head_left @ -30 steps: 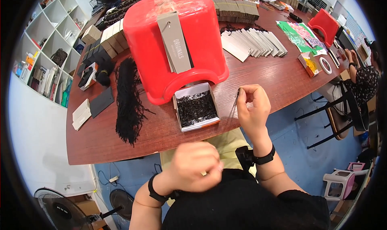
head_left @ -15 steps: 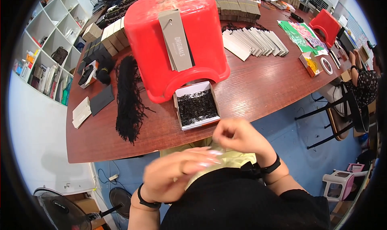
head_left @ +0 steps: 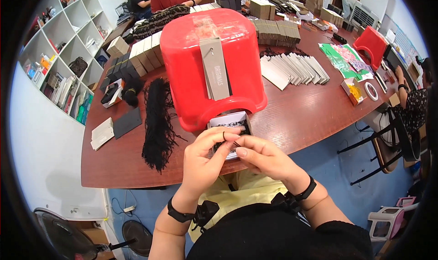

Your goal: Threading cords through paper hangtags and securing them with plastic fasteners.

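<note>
Over a small white box [head_left: 232, 117] of black wire-like pieces, my two hands meet fingertip to fingertip. The fingers of my left hand [head_left: 204, 157] are pinched together, with a thin black loop [head_left: 224, 136] showing at its index finger. My right hand [head_left: 266, 156] pinches too, close against the left fingertips, at a slim dark strand too small to make out fully. Behind them stands an upturned red plastic stool [head_left: 214, 25], with a stack of grey tags [head_left: 214, 73] against its side. Most of the box is hidden beneath my hands.
Left of the stool lie a bundle of black cords [head_left: 157, 127], a dark card [head_left: 127, 122] and pale cards [head_left: 102, 133]. To the right are fanned pale tags [head_left: 301, 68], a small box with yellow bits [head_left: 353, 92] and a tape roll [head_left: 371, 91]. Other people sit around the table.
Both hands have risen forward from near my lap to above the white box and come together. A black loop now shows at the left fingers. The view has shifted slightly.
</note>
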### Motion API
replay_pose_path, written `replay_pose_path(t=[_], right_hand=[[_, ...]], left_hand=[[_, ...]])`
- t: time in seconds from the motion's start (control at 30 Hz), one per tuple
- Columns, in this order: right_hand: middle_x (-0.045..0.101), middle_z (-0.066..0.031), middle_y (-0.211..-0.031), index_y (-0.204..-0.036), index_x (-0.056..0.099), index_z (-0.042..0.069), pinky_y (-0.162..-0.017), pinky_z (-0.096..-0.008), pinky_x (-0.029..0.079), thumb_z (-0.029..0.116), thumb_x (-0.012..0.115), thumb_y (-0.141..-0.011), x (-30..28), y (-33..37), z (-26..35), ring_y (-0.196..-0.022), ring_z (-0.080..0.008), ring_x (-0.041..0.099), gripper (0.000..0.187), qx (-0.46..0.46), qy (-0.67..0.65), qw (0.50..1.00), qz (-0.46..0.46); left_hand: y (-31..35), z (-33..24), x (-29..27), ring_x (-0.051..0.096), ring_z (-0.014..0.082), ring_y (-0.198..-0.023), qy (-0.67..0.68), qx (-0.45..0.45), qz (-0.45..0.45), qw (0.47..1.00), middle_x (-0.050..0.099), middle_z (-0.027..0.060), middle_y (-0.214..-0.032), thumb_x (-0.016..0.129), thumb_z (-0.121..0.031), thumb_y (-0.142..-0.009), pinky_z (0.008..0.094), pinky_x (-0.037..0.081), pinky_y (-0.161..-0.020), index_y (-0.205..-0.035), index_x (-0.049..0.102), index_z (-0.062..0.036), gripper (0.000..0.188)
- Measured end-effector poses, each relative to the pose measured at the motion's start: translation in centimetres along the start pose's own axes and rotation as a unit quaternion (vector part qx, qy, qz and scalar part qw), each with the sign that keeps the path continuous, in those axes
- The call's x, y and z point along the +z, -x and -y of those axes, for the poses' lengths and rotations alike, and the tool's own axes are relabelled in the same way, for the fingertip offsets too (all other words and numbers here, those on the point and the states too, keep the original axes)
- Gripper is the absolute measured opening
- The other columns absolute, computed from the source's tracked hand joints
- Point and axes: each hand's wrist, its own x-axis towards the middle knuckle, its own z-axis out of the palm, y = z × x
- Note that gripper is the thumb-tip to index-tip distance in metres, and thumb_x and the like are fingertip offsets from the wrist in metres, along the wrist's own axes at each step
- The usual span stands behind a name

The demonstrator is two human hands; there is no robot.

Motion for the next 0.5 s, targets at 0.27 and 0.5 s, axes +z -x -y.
replay_pose_path(t=[0.27, 0.5], right_hand=[[0.058, -0.0022, -0.077, -0.092, 0.058, -0.001, -0.066, -0.0202, 0.042, 0.017, 0.048, -0.087, -3.6, -4.5, 3.3, -0.073, -0.0040, 0.050, 0.021, -0.235, 0.177, 0.919, -0.263], [0.061, -0.0062, -0.078, -0.095, 0.056, -0.005, -0.064, -0.0216, 0.044, 0.013, 0.054, -0.084, -4.0, -7.7, 2.3, -0.073, -0.0062, 0.053, 0.022, -0.303, 0.349, 0.837, -0.292]], left_hand=[[-4.2, 1.9, -0.9, 0.056, 0.0204, -0.089, -0.251, 0.154, -0.146, 0.944, 0.056, 0.0129, -0.097, 0.059, -0.001, -0.070, 0.0274, 0.045, -0.075, -0.092, 0.059, 0.0020, 0.022], [-5.2, 2.7, 0.4, 0.054, 0.0172, -0.091, -0.227, 0.079, -0.126, 0.963, 0.052, 0.0101, -0.103, 0.058, -0.001, -0.071, 0.0242, 0.046, -0.065, -0.106, 0.052, 0.0011, 0.036]])
